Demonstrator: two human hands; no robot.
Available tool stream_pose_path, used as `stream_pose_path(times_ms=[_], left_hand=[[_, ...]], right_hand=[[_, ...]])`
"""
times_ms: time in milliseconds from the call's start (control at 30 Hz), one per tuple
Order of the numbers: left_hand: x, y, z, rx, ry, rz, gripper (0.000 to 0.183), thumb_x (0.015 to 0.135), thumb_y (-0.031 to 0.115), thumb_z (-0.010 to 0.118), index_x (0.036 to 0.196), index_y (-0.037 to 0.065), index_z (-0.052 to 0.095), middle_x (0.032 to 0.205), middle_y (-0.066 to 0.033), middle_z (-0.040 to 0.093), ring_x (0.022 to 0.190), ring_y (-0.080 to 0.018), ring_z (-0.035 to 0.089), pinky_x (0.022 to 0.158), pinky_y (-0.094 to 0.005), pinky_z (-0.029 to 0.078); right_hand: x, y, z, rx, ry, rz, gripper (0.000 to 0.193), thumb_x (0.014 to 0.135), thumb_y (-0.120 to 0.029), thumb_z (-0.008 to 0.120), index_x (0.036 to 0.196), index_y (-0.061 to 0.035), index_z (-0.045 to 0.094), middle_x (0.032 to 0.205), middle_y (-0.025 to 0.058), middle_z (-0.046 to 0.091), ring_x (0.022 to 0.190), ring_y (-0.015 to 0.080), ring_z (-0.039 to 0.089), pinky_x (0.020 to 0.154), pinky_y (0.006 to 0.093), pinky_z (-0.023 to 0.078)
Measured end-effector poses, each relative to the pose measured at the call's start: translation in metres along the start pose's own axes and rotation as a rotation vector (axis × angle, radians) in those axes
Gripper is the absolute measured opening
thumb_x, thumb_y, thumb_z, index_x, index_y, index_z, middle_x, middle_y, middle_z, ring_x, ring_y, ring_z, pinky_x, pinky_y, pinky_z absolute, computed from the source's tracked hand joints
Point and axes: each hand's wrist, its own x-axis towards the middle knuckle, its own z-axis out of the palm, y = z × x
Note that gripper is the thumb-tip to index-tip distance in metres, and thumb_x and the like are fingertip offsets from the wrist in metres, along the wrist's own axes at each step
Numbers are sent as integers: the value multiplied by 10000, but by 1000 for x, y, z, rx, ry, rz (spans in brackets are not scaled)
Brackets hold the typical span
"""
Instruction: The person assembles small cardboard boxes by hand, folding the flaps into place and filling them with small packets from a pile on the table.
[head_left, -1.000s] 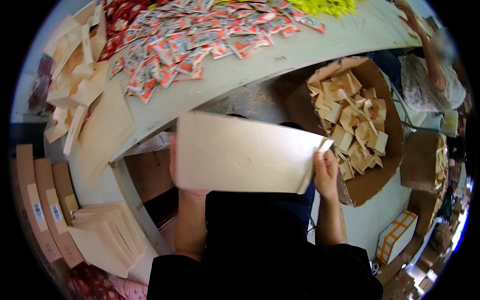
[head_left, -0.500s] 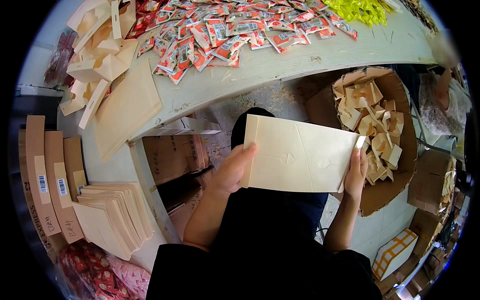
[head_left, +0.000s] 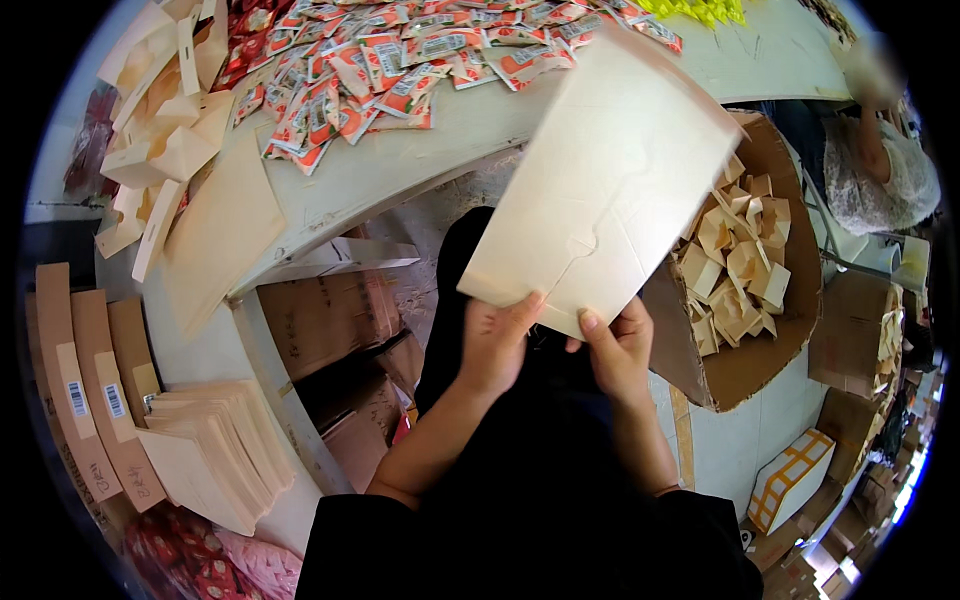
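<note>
So, one cream card [head_left: 615, 190], two hands on it

It's up in the middle of the frame, tilted, with its far end leaning toward the upper right. A wavy line runs along its face. Left hand [head_left: 492, 345] has the near edge pinched, thumb on top. Right hand [head_left: 622, 355] is clamped on the near corner beside it, thumb on top too. They're close to each other but not touching.

Around that, a pale table [head_left: 470, 170] curves across the top. Red and white packets [head_left: 400, 85] are heaped on it at upper centre, with some yellow-green stuff [head_left: 700, 10] at the top edge. Folded card pieces [head_left: 165, 135] are piled at upper left, and a stack of flat cards [head_left: 215, 455] sits lower left.

Over on the right, a big cardboard box [head_left: 748, 380] is loaded with bent card bits [head_left: 740, 275]. Another person [head_left: 880, 185] is at upper right.
</note>
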Motion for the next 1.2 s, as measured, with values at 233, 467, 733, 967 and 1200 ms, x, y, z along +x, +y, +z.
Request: stream_pose_path(times_ms=[233, 467, 733, 967, 1200], left_hand=[[4, 26, -15, 275, -103, -135, 131, 783, 15, 607, 907, -27, 596, 854, -41, 619, 763, -66, 562, 672, -198, 456], [-1, 19, -7, 232, -61, -139, 131, 775, 19, 615, 901, -14, 596, 832, -36, 614, 736, -64, 557, 655, -200, 457], [0, 17, 2, 326, -51, -78, 152, 745, -13, 613, 895, -21, 593, 831, -44, 616, 775, -95, 574, 679, -225, 471], [2, 18, -3, 325, -72, -102, 194, 737, -29, 603, 927, -30, 567, 853, -62, 608, 770, -101, 572, 671, -232, 476], [4, 24, 0, 88, -67, -224, 206, 730, -37, 600, 927, -23, 544, 835, -74, 593, 707, -112, 562, 587, -235, 472]], right_hand=[[5, -8, -19, 98, -30, -57, 215, 775, -11, 625, 965, 6, 526, 786, 64, 601, 594, 92, 557, 559, 204, 469], [-2, 2, -7, 141, -53, 24, 144, 768, 21, 592, 905, 43, 552, 757, 93, 610, 633, 127, 579, 566, 224, 468], [-5, 12, 0, 182, 94, 54, 157, 743, 57, 556, 899, 46, 544, 748, 83, 588, 572, 110, 529, 514, 219, 430], [-2, 17, -9, 231, -52, 134, 159, 766, 48, 553, 924, 51, 540, 779, 93, 593, 596, 116, 547, 544, 219, 446], [-1, 9, -17, 33, -233, 52, 147, 798, 10, 583, 934, 57, 556, 800, 115, 617, 667, 146, 599, 593, 239, 487]])
